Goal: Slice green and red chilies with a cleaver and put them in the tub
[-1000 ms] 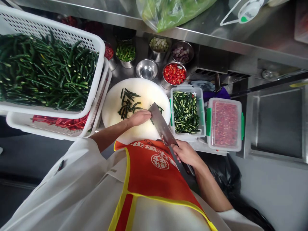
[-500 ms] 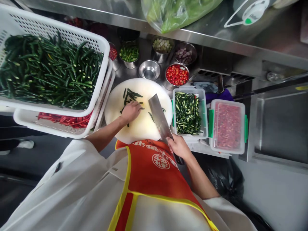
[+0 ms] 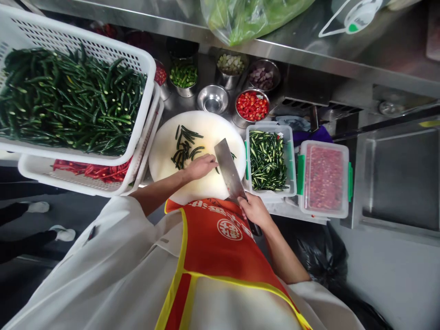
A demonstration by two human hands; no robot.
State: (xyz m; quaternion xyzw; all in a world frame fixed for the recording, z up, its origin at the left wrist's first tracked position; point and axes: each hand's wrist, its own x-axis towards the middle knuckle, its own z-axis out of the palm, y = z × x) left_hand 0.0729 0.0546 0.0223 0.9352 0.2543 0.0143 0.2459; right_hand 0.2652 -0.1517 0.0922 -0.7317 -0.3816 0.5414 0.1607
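My right hand (image 3: 254,210) is wrapped round the handle of a broad cleaver (image 3: 229,167). Its blade slants across the right part of a round white cutting board (image 3: 165,178). Just left of the blade, my left hand (image 3: 202,166) is closed, its fingertips pinching a dark green chili (image 3: 217,170) against the board. Most of that chili is hidden by the fingers. A loose pile of green chilies (image 3: 184,153) lies on the board behind my left hand. Small green bits (image 3: 233,156) show beyond the blade.
At left, a white basket of green chilies (image 3: 72,101) sits above another with red chilies (image 3: 92,169). Right of the board stand a tub of cut green chilies (image 3: 268,160) and a lidded tub (image 3: 325,178). Steel bowls (image 3: 213,99) line the back under a steel shelf (image 3: 154,25).
My left hand has moved right and slightly nearer me, from the chili pile to beside the blade. The cleaver has barely shifted. Another person's second shoe has come into view at left.
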